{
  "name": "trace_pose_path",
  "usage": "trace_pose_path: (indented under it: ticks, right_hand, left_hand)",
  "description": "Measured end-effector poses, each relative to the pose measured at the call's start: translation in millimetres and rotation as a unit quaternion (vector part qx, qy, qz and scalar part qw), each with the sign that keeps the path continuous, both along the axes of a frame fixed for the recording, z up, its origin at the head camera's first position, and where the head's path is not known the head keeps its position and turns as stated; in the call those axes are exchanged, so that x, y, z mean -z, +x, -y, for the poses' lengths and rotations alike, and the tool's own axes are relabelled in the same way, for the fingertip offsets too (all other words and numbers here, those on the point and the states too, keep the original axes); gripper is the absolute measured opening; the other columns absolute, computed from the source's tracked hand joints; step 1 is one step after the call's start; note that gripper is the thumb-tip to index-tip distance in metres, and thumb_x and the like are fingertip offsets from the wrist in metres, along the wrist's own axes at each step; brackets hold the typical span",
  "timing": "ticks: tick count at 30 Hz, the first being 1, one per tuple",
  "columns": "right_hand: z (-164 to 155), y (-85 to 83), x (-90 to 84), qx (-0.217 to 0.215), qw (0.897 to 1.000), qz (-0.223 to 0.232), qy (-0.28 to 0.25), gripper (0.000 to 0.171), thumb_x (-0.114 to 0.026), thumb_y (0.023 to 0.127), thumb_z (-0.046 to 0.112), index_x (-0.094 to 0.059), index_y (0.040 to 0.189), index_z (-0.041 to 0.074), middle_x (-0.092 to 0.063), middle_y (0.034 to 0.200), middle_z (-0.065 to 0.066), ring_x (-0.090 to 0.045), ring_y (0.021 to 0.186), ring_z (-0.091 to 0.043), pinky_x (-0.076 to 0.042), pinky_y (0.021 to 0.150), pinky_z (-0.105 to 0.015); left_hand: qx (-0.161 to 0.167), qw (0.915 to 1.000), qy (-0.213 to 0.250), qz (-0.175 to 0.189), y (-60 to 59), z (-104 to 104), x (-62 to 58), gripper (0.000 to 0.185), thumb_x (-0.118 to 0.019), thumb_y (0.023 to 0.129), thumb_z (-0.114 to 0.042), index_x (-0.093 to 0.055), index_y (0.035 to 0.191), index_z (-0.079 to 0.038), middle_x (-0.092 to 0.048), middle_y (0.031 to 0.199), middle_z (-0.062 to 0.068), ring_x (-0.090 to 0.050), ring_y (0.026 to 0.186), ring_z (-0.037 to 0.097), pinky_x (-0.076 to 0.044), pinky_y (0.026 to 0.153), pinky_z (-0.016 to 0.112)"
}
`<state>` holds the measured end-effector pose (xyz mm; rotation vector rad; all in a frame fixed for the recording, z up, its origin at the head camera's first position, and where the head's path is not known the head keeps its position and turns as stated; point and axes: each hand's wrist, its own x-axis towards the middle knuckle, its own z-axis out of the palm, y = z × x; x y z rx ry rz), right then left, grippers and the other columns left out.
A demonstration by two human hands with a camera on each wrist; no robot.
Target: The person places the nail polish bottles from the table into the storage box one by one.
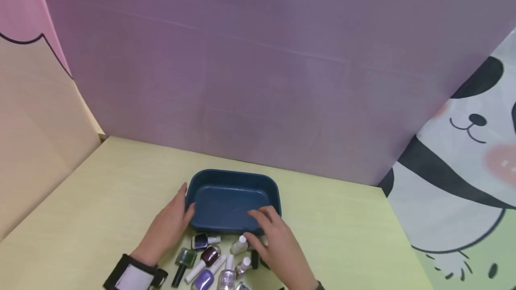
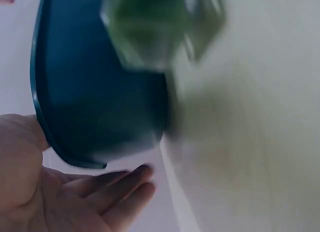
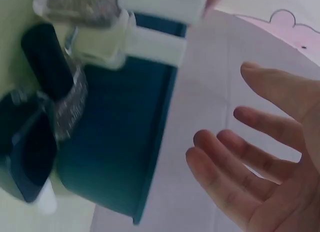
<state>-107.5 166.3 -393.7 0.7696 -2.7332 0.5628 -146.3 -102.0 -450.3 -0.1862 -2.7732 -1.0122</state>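
Observation:
A dark blue tray (image 1: 234,178) sits empty on the pale yellow table (image 1: 101,200). My left hand (image 1: 175,219) lies with straight fingers against the tray's left wall; in the left wrist view the palm (image 2: 75,197) is open beside the tray (image 2: 90,92). My right hand (image 1: 271,229) hovers over the tray's near rim with relaxed fingers (image 3: 235,162) and holds nothing. Just under it lies a clear bottle with a white cap (image 1: 239,245). Several nail polish bottles lie in front of the tray, among them a dark purple one (image 1: 203,240) and a green one (image 1: 185,258).
A purple board (image 1: 258,66) stands behind the table. A beige panel (image 1: 36,138) closes the left side and a panda-print cloth (image 1: 463,191) the right. A maroon bottle (image 1: 209,256) and a lilac bottle (image 1: 204,278) lie near the table's front edge.

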Motion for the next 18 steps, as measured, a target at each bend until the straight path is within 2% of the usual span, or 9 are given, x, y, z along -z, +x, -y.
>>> trace_pose_path:
  ticks: [2, 3, 5, 8, 12, 18]
  right_hand:
    - [4, 0.9, 2.2, -0.016, 1.0, 0.006, 0.012, 0.038, -0.066, 0.094, 0.034, -0.064, 0.127, 0.014, -0.057, 0.116, 0.0, -0.06, 0.091, -0.01, -0.053, 0.079, -0.028]
    - [5, 1.4, 3.1, -0.023, 1.0, 0.01, 0.018, 0.038, -0.065, 0.095, 0.035, -0.065, 0.126, 0.014, -0.057, 0.115, 0.0, -0.06, 0.093, -0.01, -0.053, 0.079, -0.028]
    - [9, 2.0, 5.5, -0.034, 0.999, 0.019, 0.026, 0.037, -0.064, 0.095, 0.035, -0.065, 0.126, 0.015, -0.057, 0.115, 0.0, -0.059, 0.093, -0.01, -0.053, 0.079, -0.028]
    - [12, 2.3, 9.0, -0.045, 0.998, 0.017, 0.035, 0.036, -0.067, 0.094, 0.033, -0.066, 0.125, 0.014, -0.058, 0.114, 0.0, -0.059, 0.091, -0.009, -0.052, 0.079, -0.026]
    - [15, 2.7, 12.6, -0.057, 0.998, 0.014, 0.035, 0.034, -0.072, 0.091, 0.028, -0.068, 0.121, 0.013, -0.058, 0.111, 0.001, -0.057, 0.084, -0.005, -0.051, 0.075, -0.021]
    - [21, 2.5, 17.1, -0.078, 0.996, 0.048, 0.022, 0.03, -0.071, 0.09, 0.029, -0.072, 0.115, 0.013, -0.058, 0.1, 0.003, -0.056, 0.078, 0.001, -0.047, 0.07, -0.012]
  left_hand:
    - [0.015, 0.9991, 0.028, 0.029, -0.7, -1, -0.3, 0.062, -0.049, 0.1, -0.012, -0.022, 0.151, 0.011, -0.065, 0.099, 0.027, -0.065, 0.087, 0.033, -0.052, 0.082, 0.048]
    - [0.022, 0.9981, 0.041, 0.04, -1.3, -1, -0.4, 0.062, -0.048, 0.1, -0.009, -0.021, 0.151, 0.011, -0.064, 0.086, 0.02, -0.062, 0.077, 0.027, -0.052, 0.076, 0.044]
    - [0.032, 0.996, 0.062, 0.055, -2.4, -1, -0.3, 0.063, -0.046, 0.099, -0.006, -0.018, 0.152, 0.01, -0.051, 0.069, 0.006, -0.051, 0.066, 0.018, -0.047, 0.068, 0.038]
    - [0.036, 0.995, 0.073, 0.058, -2.4, -1, -0.4, 0.064, -0.046, 0.098, -0.004, -0.016, 0.153, 0.009, -0.043, 0.066, 0.001, -0.046, 0.062, 0.015, -0.044, 0.065, 0.034]
    - [0.036, 0.9956, 0.073, 0.048, -2.2, -1, 0.0, 0.064, -0.046, 0.097, -0.003, -0.017, 0.153, 0.009, -0.044, 0.067, 0.001, -0.045, 0.063, 0.015, -0.043, 0.064, 0.033]
    - [0.029, 0.9964, 0.067, 0.044, -3.7, 0, 1.4, 0.063, -0.047, 0.097, -0.004, -0.019, 0.153, 0.009, -0.045, 0.067, 0.001, -0.045, 0.062, 0.015, -0.043, 0.062, 0.032]
